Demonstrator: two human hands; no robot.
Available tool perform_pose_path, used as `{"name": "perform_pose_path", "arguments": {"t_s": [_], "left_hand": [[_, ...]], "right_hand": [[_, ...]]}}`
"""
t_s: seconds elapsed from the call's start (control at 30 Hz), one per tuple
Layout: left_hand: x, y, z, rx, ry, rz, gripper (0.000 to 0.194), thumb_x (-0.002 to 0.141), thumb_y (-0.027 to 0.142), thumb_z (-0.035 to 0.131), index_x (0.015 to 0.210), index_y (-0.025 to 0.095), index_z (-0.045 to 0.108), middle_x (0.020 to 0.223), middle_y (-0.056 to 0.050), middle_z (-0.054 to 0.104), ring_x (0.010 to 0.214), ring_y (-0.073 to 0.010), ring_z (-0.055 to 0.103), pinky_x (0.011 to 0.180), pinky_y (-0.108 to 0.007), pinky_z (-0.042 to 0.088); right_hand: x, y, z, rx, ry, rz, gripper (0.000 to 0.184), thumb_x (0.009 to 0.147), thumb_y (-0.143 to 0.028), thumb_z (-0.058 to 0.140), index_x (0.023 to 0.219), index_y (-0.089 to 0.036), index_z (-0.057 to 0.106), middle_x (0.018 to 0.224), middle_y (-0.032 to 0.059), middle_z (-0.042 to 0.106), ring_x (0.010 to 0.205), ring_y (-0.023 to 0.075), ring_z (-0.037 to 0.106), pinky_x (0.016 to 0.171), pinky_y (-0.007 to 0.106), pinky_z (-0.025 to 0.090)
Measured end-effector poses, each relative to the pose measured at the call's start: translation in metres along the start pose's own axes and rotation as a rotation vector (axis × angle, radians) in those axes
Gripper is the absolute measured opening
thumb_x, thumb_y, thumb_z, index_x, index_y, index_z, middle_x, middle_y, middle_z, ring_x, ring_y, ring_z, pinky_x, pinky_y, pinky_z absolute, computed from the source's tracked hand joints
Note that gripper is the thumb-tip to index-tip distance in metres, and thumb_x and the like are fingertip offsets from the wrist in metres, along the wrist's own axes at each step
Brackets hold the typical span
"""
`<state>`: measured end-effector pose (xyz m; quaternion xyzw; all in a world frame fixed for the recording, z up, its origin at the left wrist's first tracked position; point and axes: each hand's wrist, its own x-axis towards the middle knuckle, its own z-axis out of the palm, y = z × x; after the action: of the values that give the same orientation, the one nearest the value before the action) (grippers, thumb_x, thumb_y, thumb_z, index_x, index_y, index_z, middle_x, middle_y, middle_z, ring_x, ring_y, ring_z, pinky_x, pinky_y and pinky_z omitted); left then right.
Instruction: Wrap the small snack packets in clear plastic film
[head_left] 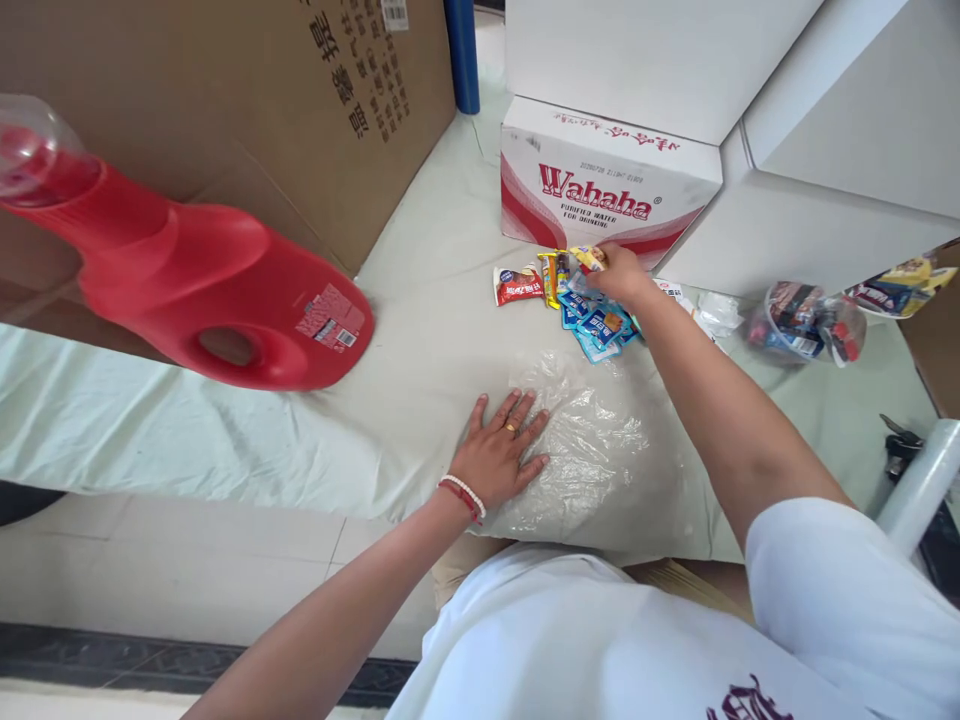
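Note:
My left hand lies flat with fingers spread, partly on the cloth-covered table and partly on the left edge of a clear plastic bag. The bag is spread out flat and crinkled. Farther back, my right hand is closed on a yellow snack packet, its fingers partly hidden from me. Below that hand lies a pile of small blue snack packets. Upright yellow packets and a red snack packet are to the left of the pile.
A white and red Wahaha water box stands behind the snacks. On the left are a big red detergent bottle and a large cardboard box. A clear tub of snacks, keys and a plastic film roll are at right.

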<state>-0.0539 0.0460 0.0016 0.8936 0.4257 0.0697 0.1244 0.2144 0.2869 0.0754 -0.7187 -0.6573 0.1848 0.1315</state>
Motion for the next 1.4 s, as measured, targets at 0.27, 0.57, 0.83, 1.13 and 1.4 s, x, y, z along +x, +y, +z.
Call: {"name": "perform_pose_path", "arguments": {"t_s": [0.27, 0.57, 0.83, 1.13, 1.4], "left_hand": [[0.001, 0.000, 0.000, -0.002, 0.010, 0.002, 0.064, 0.101, 0.057, 0.042, 0.159, 0.030, 0.039, 0.169, -0.010, 0.030, 0.157, -0.0317, 0.027, 0.127, -0.065, 0.007], [0.001, 0.001, 0.002, 0.085, 0.008, 0.020, 0.064, 0.102, 0.054, 0.041, 0.160, 0.029, 0.036, 0.169, -0.012, 0.029, 0.157, -0.0324, 0.027, 0.125, -0.066, 0.009], [0.001, 0.000, 0.003, 0.110, 0.021, 0.020, 0.067, 0.100, 0.054, 0.044, 0.161, 0.026, 0.035, 0.169, -0.014, 0.029, 0.156, -0.0347, 0.029, 0.124, -0.067, 0.013], [-0.035, -0.002, 0.004, 0.014, 0.185, 0.339, 0.063, 0.097, 0.021, 0.048, 0.157, 0.038, 0.038, 0.151, -0.007, 0.059, 0.150, -0.0265, 0.043, 0.129, -0.063, 0.007], [-0.048, -0.013, -0.011, -0.278, -0.189, 0.380, 0.030, 0.096, 0.039, 0.056, 0.118, 0.023, 0.068, 0.156, -0.013, 0.053, 0.150, -0.0266, 0.043, 0.129, -0.054, 0.021]], "right_hand": [[-0.176, 0.027, -0.032, 0.098, -0.363, -0.709, 0.072, 0.083, -0.022, 0.063, 0.153, -0.025, 0.045, 0.135, 0.0132, 0.060, 0.124, 0.0320, 0.055, 0.107, 0.050, 0.045], [-0.238, 0.043, 0.021, -0.167, -0.394, -0.602, 0.064, 0.087, -0.015, 0.065, 0.150, -0.021, 0.051, 0.133, 0.0166, 0.059, 0.122, 0.0333, 0.049, 0.103, 0.049, 0.042], [-0.241, 0.039, 0.033, -0.140, -0.268, -0.529, 0.063, 0.089, -0.022, 0.066, 0.150, -0.019, 0.049, 0.129, 0.0165, 0.059, 0.119, 0.0328, 0.049, 0.103, 0.048, 0.040], [-0.301, 0.081, 0.001, 0.229, -0.160, -0.539, 0.049, 0.098, -0.039, 0.061, 0.144, -0.024, 0.051, 0.139, 0.0166, 0.056, 0.130, 0.0297, 0.050, 0.110, 0.051, 0.045], [-0.365, 0.122, 0.025, 0.375, -0.236, -0.421, 0.015, 0.102, -0.030, 0.052, 0.101, -0.031, 0.067, 0.120, 0.0093, 0.067, 0.121, 0.0279, 0.060, 0.104, 0.052, 0.051]]}}
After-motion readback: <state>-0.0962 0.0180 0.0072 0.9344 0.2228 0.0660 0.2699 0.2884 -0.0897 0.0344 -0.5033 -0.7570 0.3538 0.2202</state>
